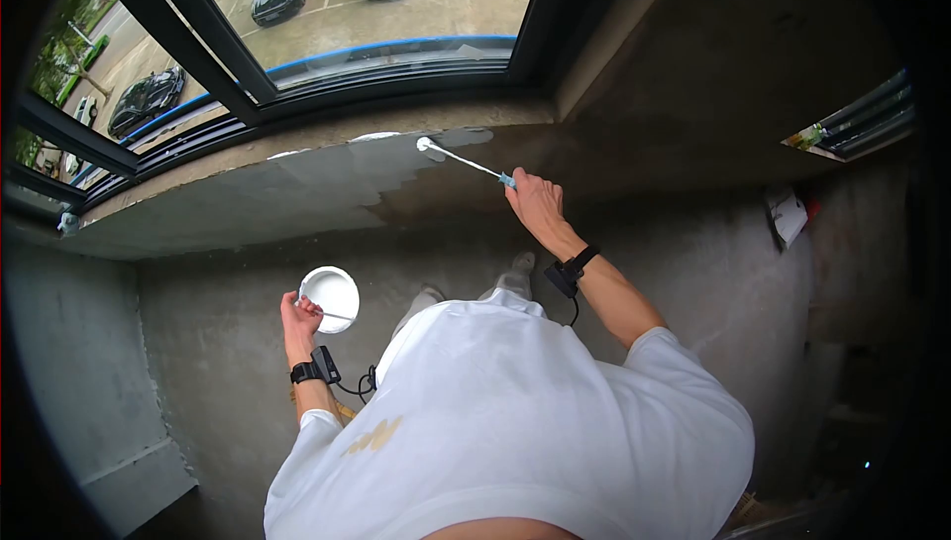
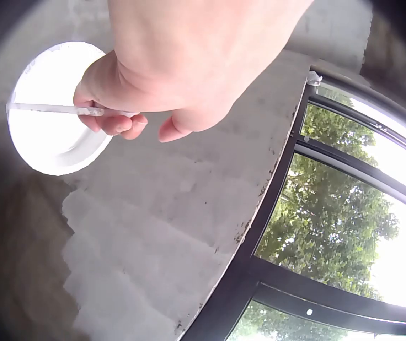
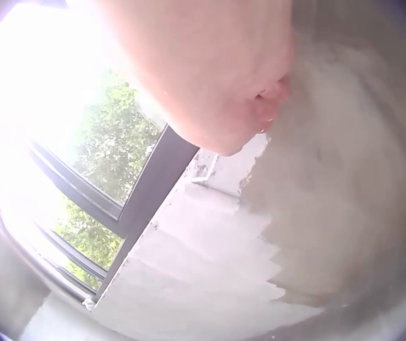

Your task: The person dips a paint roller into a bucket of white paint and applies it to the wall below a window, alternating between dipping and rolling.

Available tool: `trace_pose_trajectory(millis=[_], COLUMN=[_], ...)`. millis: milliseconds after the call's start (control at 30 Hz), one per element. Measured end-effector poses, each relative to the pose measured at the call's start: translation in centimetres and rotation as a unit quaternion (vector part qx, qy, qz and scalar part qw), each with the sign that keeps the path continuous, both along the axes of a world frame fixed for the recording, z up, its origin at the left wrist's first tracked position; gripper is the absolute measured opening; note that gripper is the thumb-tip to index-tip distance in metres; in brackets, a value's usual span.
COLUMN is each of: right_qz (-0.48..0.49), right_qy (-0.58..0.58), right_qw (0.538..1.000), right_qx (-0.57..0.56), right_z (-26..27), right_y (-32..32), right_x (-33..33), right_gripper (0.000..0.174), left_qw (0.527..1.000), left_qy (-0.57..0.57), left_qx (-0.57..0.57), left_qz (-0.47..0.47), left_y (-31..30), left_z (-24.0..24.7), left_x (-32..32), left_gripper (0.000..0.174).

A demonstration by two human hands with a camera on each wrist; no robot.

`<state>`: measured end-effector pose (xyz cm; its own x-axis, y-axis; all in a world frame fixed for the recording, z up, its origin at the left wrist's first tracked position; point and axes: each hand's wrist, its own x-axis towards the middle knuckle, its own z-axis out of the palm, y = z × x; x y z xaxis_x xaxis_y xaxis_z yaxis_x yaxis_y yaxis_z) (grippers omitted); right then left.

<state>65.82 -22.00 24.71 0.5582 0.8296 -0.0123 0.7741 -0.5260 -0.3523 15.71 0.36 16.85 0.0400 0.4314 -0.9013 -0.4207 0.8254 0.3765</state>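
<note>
My right hand grips the blue handle of a small paint roller. Its white-coated rod reaches left to a white head, which meets the wall just under the window ledge. In the right wrist view, that hand covers most of the tool. With curled fingers my left hand holds the handle bar of a white bucket, low on the left. White paint lies inside the bucket. Around the roller head the wall has a pale painted area with a ragged edge against darker bare wall.
A dark-framed window runs above the ledge, with parked cars outside. Below is a grey concrete floor. On the right stands a white object with red beside it. Both wrists wear strapped cameras with cables.
</note>
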Motion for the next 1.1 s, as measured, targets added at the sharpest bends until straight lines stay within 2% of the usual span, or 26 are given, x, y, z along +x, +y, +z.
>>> trace_pose_trajectory(millis=[100, 167, 300, 333, 367, 400, 433, 500, 633, 667, 700, 767, 800, 867, 900, 933, 967, 1100], right_qz=[0.013, 0.008, 0.008, -0.054, -0.114, -0.145, -0.148, -0.150, -0.229, -0.253, -0.259, -0.309, -0.314, -0.292, -0.294, -0.261, -0.222, -0.242], right_qy=[-0.013, 0.032, 0.020, 0.215, 0.401, 0.484, 0.484, 0.432, 0.408, 0.447, 0.447, 0.569, 0.568, 0.465, 0.465, 0.340, 0.209, 0.171], right_qw=[1.000, 0.999, 0.999, 0.975, 0.908, 0.862, 0.862, 0.889, 0.882, 0.854, 0.852, 0.752, 0.750, 0.831, 0.831, 0.897, 0.945, 0.953], right_qx=[0.017, 0.009, 0.035, -0.003, -0.040, -0.031, -0.030, -0.015, 0.059, 0.088, 0.089, 0.124, 0.126, 0.086, 0.087, 0.102, 0.115, 0.065], right_z=[2.2, 3.0, 1.7, 1.2, 0.8, 1.3, 1.5, 1.9, 1.1, 0.0, 0.2, 0.6, 0.3, -0.9, -1.8, -2.5, -3.2, -1.4], right_y=[-0.9, -1.4, -2.9, -3.3, -3.8, -4.4, -4.8, -5.9, -7.3, -7.5, -7.7, -7.6, -7.7, -7.9, -8.2, -8.5, -8.9, -9.2], right_x=[0.7, 0.4, -0.3, -0.4, -0.6, -0.9, -1.3, -2.1, -3.9, -4.0, -4.0, -3.8, -3.6, -3.2, -3.1, -3.0, -2.9, -2.9], right_gripper=[0.023, 0.024, 0.025, 0.024, 0.024, 0.023, 0.023, 0.023, 0.021, 0.019, 0.019, 0.019, 0.019, 0.022, 0.022, 0.023, 0.025, 0.026], left_qw=[1.000, 1.000, 1.000, 0.999, 0.999, 0.999, 0.999, 0.999, 0.999, 0.999, 0.998, 0.998, 0.998, 0.998, 0.998, 0.998, 0.998, 0.998], left_qy=[-0.003, 0.001, -0.001, -0.002, -0.006, -0.010, -0.010, -0.003, 0.006, 0.003, 0.001, 0.006, 0.006, 0.005, 0.006, 0.006, 0.005, -0.001], left_qx=[-0.004, -0.003, -0.001, -0.001, -0.001, -0.002, -0.003, -0.007, -0.022, -0.024, -0.027, -0.032, -0.039, -0.048, -0.046, -0.043, -0.043, -0.046], left_qz=[-0.023, -0.027, -0.030, -0.033, -0.032, -0.031, -0.035, -0.036, -0.042, -0.046, -0.049, -0.054, -0.051, -0.050, -0.052, -0.053, -0.054, -0.049], left_y=[0.3, 0.4, 0.5, 0.5, 0.6, 0.6, 0.5, 0.5, 0.4, 0.3, 0.2, 0.2, 0.0, -0.4, -0.6, -0.8, -0.9, -1.2], left_z=[0.3, 0.4, 0.1, -0.2, -0.5, -0.6, -0.7, -1.0, -1.5, -1.6, -1.6, -1.8, -1.7, -1.5, -1.6, -1.7, -1.8, -2.2], left_x=[0.8, 1.3, 1.1, 0.9, 0.7, 0.8, 0.9, 1.1, 1.4, 1.4, 1.3, 1.5, 1.7, 1.9, 2.0, 2.0, 2.0, 1.3], left_gripper=[0.024, 0.024, 0.024, 0.024, 0.025, 0.025, 0.025, 0.026, 0.027, 0.028, 0.028, 0.028, 0.027, 0.027, 0.027, 0.027, 0.027, 0.027])
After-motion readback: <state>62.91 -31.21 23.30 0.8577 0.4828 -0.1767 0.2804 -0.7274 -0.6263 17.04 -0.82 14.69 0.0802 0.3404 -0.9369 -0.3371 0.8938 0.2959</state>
